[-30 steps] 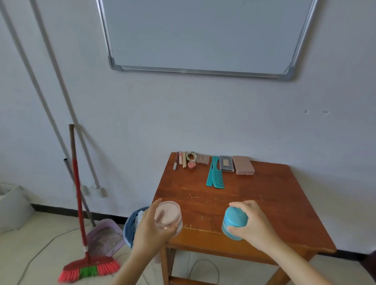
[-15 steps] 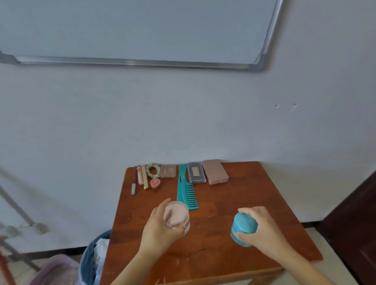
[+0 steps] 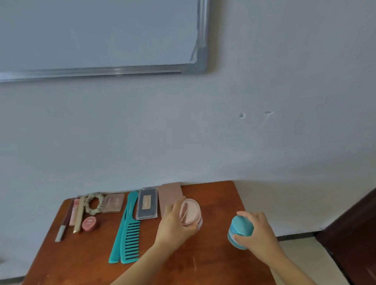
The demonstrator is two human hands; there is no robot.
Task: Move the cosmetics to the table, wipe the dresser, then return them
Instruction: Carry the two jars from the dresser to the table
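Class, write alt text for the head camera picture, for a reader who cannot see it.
A person's left hand grips a pink jar and the right hand a teal jar at a wooden table. Two teal combs, compacts, a scrunchie and pencils lie along its far edge; a whiteboard hangs above.

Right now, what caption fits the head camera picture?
Left hand holds a pink jar, right hand a teal jar, at the table.

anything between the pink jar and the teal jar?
Only bare table lies between the pink jar in the left hand and the teal jar in the right hand, per the head view.
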